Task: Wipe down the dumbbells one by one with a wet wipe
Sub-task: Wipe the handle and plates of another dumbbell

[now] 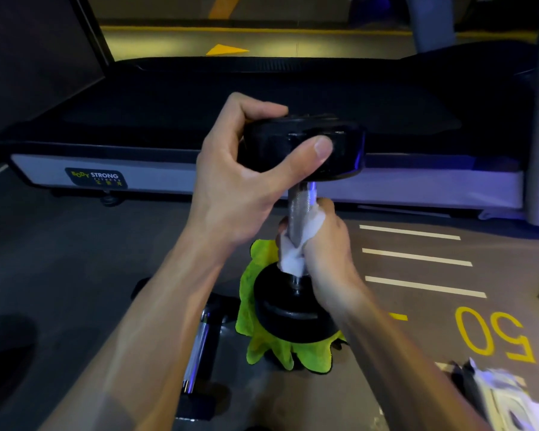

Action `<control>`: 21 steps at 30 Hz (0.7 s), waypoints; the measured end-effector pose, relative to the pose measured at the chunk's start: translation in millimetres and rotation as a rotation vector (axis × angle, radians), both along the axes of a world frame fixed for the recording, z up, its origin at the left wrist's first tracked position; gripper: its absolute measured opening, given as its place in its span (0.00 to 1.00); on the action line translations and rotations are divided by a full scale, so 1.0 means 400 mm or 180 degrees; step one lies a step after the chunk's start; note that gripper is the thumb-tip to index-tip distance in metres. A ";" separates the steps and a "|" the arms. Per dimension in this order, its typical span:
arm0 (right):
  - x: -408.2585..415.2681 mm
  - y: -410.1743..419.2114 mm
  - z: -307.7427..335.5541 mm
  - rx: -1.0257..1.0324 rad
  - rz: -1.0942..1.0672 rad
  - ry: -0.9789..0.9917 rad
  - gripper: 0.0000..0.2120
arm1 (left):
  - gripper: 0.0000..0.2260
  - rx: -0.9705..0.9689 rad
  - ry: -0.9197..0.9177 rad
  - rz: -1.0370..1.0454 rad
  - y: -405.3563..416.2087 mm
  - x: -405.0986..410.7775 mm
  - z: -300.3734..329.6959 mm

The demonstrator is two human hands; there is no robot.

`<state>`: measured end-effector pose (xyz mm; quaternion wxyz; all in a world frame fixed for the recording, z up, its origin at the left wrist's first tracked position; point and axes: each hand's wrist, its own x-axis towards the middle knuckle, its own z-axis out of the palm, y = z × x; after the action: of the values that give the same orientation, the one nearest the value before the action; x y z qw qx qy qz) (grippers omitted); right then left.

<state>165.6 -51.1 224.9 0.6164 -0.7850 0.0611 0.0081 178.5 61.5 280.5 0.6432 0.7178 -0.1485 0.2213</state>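
A black dumbbell (pixel 293 312) stands upright on a lime-green cloth (pixel 263 346) on the gym floor. My left hand (pixel 243 181) grips its upper black head, thumb across the front. My right hand (pixel 327 244) is wrapped round the silver knurled handle (pixel 299 206) with a white wet wipe (pixel 296 253) between palm and metal. A second dumbbell (pixel 196 346) lies on the floor to the left, partly hidden under my left forearm.
A treadmill (pixel 106 169) with a grey side rail runs across the view just beyond the dumbbell. White lines and a yellow "50" (pixel 492 334) mark the floor at right. A wipe packet (pixel 498 396) lies at the bottom right corner.
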 end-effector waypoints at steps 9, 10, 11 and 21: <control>-0.030 -0.078 -0.018 -0.1138 0.1225 -0.0519 0.09 | 0.21 0.0042 -0.0008 0.0035 0.016 -0.002 -0.003; -0.023 -0.101 -0.025 -0.1002 0.1488 -0.0377 0.09 | 0.21 0.0045 -0.0026 0.0025 0.020 -0.005 -0.003; -0.020 -0.119 -0.032 -0.0864 0.1693 -0.0256 0.09 | 0.21 0.0041 -0.0033 0.0013 0.022 -0.007 -0.002; -0.087 -0.057 -0.058 -0.1375 0.0550 -0.0610 0.13 | 0.21 0.0041 -0.0054 0.0011 0.001 -0.016 -0.001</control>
<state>130.7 -74.0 201.6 0.4344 -0.8980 -0.0646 -0.0269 172.2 62.0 279.9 0.6369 0.7203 -0.1542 0.2275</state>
